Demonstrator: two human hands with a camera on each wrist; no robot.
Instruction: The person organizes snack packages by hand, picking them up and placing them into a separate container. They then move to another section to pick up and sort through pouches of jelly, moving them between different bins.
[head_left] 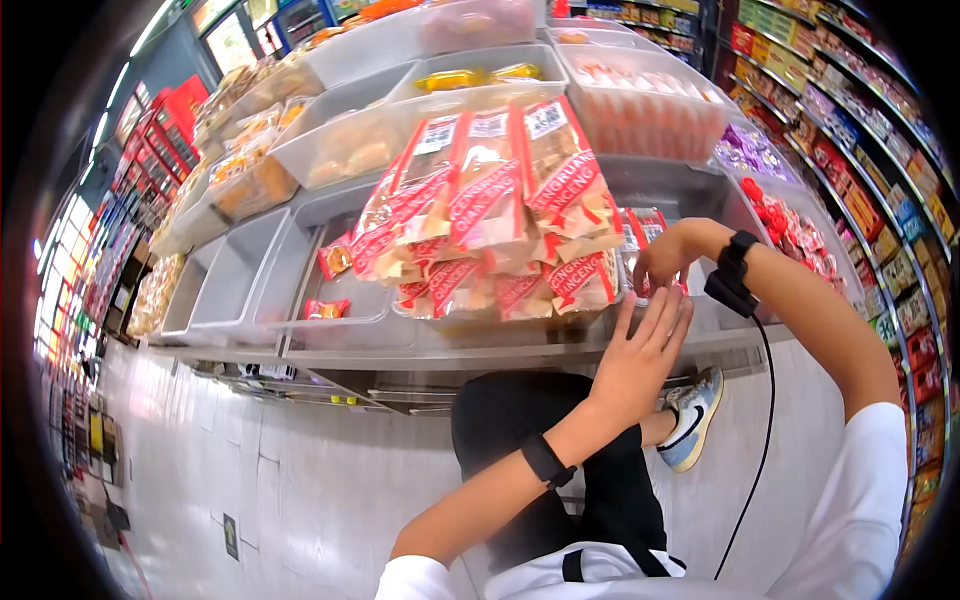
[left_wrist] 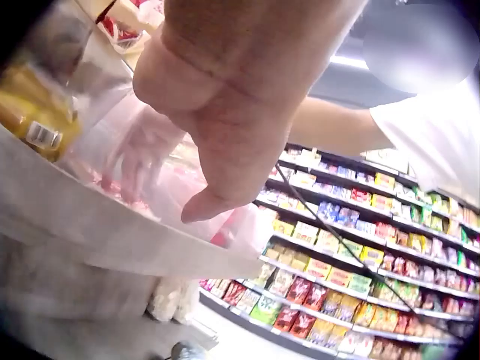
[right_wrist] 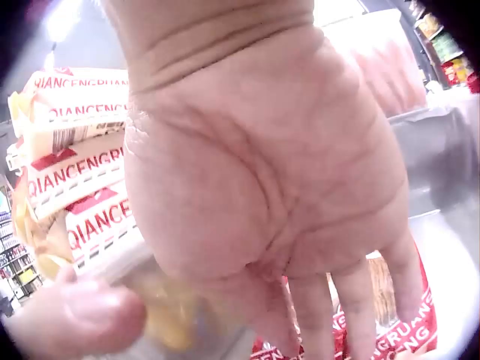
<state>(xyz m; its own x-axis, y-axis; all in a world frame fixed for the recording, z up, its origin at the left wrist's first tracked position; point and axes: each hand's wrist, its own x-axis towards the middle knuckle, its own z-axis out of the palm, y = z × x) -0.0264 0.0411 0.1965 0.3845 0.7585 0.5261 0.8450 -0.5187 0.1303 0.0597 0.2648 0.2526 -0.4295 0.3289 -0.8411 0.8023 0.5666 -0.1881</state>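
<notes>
My right hand point(head_left: 672, 255) reaches down into a clear plastic bin point(head_left: 735, 300) on the right of the display. In the right wrist view its fingers point(right_wrist: 352, 307) extend over red-and-white snack packets point(right_wrist: 409, 326) lying low in the bin, with fingertips right at them. My left hand point(head_left: 640, 360) is at the bin's front edge, its fingers straight and close below the right hand. The left wrist view shows the palm side of the left hand point(left_wrist: 232, 135), with nothing in its grasp. A large pile of similar packets point(head_left: 490, 200) rises just left of both hands.
Grey bins point(head_left: 235, 270) extend leftward, some holding small wrapped snacks. Behind are bins of yellow packets point(head_left: 450, 80) and pinkish packets point(head_left: 650, 110). Red-wrapped sweets point(head_left: 785, 225) fill a bin at right. A cable point(head_left: 768, 430) hangs from my right wrist. Stocked shelves point(head_left: 850, 150) stand further right.
</notes>
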